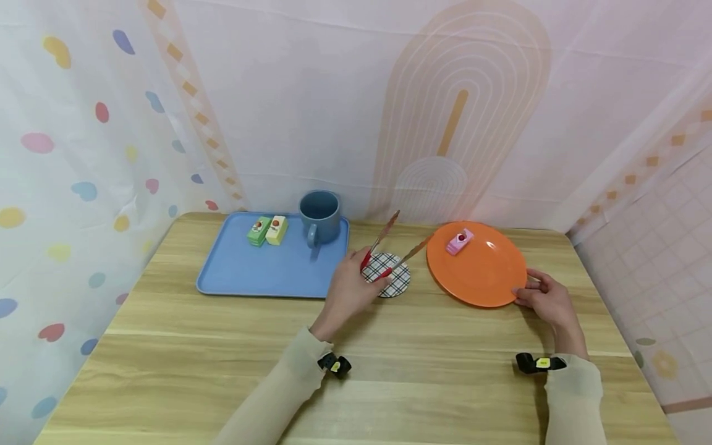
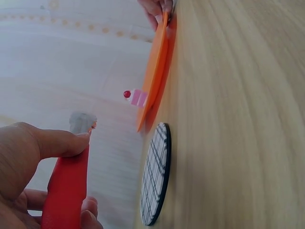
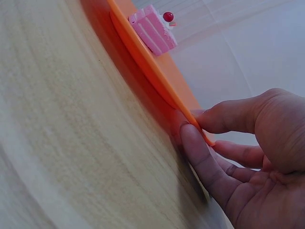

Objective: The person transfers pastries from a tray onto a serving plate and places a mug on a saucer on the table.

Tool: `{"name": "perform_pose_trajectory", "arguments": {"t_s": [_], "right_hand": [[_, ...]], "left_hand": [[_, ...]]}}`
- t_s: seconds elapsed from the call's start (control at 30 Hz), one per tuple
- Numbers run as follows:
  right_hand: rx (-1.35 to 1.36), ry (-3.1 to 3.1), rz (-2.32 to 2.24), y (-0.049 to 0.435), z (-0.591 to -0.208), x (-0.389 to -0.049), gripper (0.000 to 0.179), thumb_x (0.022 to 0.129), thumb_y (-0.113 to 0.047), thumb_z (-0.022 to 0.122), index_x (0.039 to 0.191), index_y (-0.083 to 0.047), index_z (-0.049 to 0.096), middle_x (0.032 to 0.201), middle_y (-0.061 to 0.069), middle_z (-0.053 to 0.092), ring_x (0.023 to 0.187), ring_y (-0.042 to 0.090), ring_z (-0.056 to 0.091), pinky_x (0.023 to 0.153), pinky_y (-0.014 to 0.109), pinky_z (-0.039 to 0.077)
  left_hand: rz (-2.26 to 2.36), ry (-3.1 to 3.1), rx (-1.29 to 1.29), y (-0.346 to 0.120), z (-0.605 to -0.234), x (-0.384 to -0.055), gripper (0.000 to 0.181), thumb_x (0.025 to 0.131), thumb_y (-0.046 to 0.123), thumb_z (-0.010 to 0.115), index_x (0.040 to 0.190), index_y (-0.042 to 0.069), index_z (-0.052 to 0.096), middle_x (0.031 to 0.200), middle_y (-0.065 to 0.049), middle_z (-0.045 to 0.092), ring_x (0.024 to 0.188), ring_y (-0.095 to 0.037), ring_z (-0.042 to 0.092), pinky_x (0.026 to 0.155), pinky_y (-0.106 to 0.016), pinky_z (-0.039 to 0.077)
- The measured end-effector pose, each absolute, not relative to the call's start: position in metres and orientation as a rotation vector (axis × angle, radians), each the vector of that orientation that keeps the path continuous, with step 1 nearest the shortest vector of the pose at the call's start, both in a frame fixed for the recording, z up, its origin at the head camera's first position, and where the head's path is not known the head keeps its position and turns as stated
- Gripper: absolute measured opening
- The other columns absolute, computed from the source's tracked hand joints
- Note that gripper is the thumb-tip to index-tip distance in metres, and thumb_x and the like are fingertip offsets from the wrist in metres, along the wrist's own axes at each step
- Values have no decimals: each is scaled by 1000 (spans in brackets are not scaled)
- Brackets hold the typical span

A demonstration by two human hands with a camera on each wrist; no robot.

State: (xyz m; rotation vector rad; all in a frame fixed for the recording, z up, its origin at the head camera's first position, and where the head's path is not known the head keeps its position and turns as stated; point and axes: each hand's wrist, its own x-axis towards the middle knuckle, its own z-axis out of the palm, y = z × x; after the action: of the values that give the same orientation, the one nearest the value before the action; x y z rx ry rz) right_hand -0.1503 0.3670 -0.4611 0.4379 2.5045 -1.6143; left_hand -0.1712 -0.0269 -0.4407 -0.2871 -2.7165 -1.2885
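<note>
My left hand [image 1: 354, 285] holds red-handled metal tongs [image 1: 384, 233] over the checked round coaster [image 1: 396, 281]; their arms are spread with nothing between the tips. In the left wrist view the thumb lies along the red handle [image 2: 66, 191]. At the right, my right hand [image 1: 549, 301] pinches the rim of an orange plate [image 1: 481, 278], thumb and fingers on either side of the edge in the right wrist view. A small pink cake slice [image 3: 153, 31] with a red berry on top sits on the plate, toward its far left side.
A blue tray [image 1: 267, 269] lies at the left of the wooden table [image 1: 389, 383]. On it stand a green cake slice [image 1: 258, 230], a yellow cake slice [image 1: 276, 230] and a blue-grey mug [image 1: 321, 216], handle toward me. A patterned cloth [image 1: 311, 111] hangs behind the table.
</note>
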Motion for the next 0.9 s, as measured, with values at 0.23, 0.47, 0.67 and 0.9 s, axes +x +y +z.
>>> {"name": "perform_pose_trajectory", "arguments": {"t_s": [0.23,0.47,0.67,0.9], "right_hand": [[447,2507,-1616,364,-460,-151,78,98,-12,67,161,2,23,108,-2,61,80,-4,69,79,22,60],[463,2492,-1616,366,-462,-150,79,98,-13,68,161,1,22,112,0,61,81,-4,69,79,22,60],[472,2493,-1602,367,-463,-150,79,99,-14,68,162,0,22,113,0,61,81,-4,68,79,22,59],[470,2470,-1637,368,-463,-149,80,98,-12,69,162,0,21,104,-9,61,81,-4,69,79,21,59]], "left_hand": [[-1262,-2679,-312,-40,-440,-172,60,79,23,89,132,8,65,113,-20,66,100,-37,64,82,-51,54],[-1247,-2698,-264,-52,-437,-171,61,78,25,89,132,10,65,109,-19,65,89,-31,60,73,-43,51],[-1232,-2707,-229,-60,-432,-169,73,79,27,89,142,6,58,118,-19,64,97,-33,61,81,-48,54],[-1197,-2716,-197,-69,-428,-165,74,79,28,89,142,5,58,123,-18,64,98,-32,61,84,-49,54]]}}
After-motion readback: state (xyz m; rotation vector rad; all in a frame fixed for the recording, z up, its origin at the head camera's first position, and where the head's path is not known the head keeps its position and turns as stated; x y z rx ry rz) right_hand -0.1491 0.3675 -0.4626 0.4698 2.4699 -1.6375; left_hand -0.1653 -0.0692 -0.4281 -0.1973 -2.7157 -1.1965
